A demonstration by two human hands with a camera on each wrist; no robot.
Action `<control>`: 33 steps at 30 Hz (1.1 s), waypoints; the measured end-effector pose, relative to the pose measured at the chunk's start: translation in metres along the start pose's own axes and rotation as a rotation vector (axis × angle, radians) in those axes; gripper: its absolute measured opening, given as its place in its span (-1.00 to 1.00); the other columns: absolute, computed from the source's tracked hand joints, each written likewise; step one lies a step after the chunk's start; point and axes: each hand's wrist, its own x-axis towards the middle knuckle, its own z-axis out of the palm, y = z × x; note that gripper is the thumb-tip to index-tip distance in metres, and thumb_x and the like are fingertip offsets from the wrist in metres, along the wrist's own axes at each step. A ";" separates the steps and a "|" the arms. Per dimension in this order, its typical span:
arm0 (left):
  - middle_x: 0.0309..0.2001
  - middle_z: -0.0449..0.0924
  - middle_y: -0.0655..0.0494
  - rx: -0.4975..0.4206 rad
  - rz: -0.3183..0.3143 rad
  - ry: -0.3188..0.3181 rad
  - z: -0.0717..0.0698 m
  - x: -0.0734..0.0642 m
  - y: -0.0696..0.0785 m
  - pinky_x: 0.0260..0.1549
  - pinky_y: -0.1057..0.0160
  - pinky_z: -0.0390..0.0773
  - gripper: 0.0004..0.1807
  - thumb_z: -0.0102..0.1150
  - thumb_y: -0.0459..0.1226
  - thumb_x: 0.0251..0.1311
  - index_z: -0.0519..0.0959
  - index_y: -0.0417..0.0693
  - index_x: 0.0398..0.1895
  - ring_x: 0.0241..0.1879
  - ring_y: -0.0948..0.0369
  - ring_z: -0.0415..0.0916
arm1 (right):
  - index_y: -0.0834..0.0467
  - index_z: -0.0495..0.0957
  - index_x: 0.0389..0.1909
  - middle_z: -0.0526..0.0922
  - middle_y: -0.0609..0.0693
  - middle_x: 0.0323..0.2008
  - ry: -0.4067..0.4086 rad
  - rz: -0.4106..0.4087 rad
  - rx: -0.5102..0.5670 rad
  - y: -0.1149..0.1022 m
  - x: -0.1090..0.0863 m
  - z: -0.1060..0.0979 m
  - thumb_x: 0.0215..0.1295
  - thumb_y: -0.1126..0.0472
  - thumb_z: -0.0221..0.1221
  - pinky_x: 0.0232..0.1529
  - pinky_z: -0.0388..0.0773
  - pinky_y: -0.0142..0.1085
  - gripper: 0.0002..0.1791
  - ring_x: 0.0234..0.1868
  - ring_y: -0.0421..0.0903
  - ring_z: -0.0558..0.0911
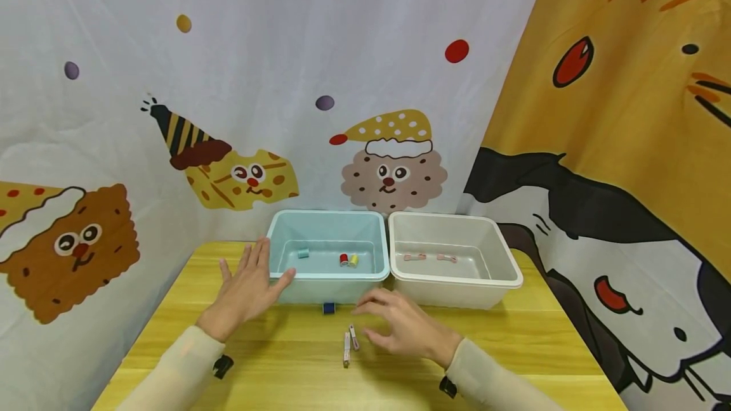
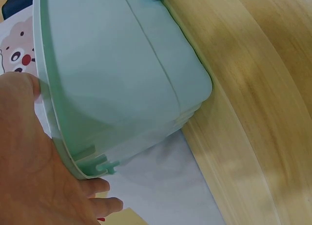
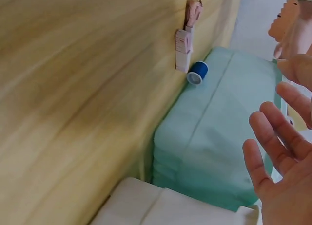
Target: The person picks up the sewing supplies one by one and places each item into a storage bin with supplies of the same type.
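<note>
My left hand [image 1: 245,290] rests on the left front corner of the light blue bin [image 1: 334,276], fingers straight; the thumb touches the rim in the left wrist view. Inside that bin lie a teal thread spool [image 1: 303,253], a red one [image 1: 344,260] and a yellow one [image 1: 353,261]. Over the table in front of the bins, my right hand [image 1: 402,325] is loosely bent and holds nothing. A dark blue thread spool [image 1: 329,308] lies against the blue bin's front. Two narrow pink-and-white pieces [image 1: 346,349] lie close together left of my right hand.
A white bin [image 1: 457,283] stands right beside the blue one, with two small pink pieces [image 1: 447,258] on its floor. Both bins are at the back of the wooden table [image 1: 274,366], before a curtain [image 1: 257,49] printed with cartoon figures.
</note>
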 end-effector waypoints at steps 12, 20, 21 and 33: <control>0.94 -0.17 -0.36 -0.001 -0.004 -0.011 0.000 0.000 -0.001 0.58 -0.91 -0.33 0.25 -0.16 0.49 0.72 -0.11 -0.36 0.93 0.88 -0.49 -0.11 | -0.08 0.78 0.41 0.78 -0.08 0.39 -0.075 0.072 0.082 0.001 -0.007 0.018 0.52 0.07 0.56 0.53 0.72 -0.06 -0.51 0.41 -0.14 0.74; 0.94 -0.17 -0.35 0.002 -0.006 -0.012 0.001 0.001 -0.001 0.58 -0.91 -0.33 0.25 -0.16 0.49 0.72 -0.12 -0.36 0.93 0.88 -0.49 -0.11 | -0.09 0.80 0.38 0.77 -0.16 0.35 -0.067 0.065 0.067 0.005 -0.010 0.029 0.57 0.04 0.53 0.49 0.75 -0.13 -0.57 0.37 -0.17 0.75; 0.94 -0.17 -0.36 0.003 -0.006 -0.012 0.001 0.001 -0.001 0.58 -0.91 -0.33 0.26 -0.17 0.50 0.72 -0.12 -0.36 0.93 0.88 -0.49 -0.11 | -0.09 0.80 0.38 0.77 -0.17 0.36 -0.069 0.068 0.072 0.005 -0.010 0.030 0.58 0.03 0.52 0.50 0.74 -0.12 -0.58 0.38 -0.17 0.75; 0.94 -0.16 -0.35 0.006 -0.008 -0.013 0.001 0.001 0.000 0.58 -0.91 -0.31 0.27 -0.18 0.51 0.71 -0.12 -0.35 0.93 0.88 -0.49 -0.10 | -0.13 0.71 0.51 0.71 -0.14 0.46 -0.143 0.129 0.118 0.010 -0.011 0.039 0.60 -0.05 0.50 0.54 0.73 -0.07 -0.47 0.47 -0.12 0.71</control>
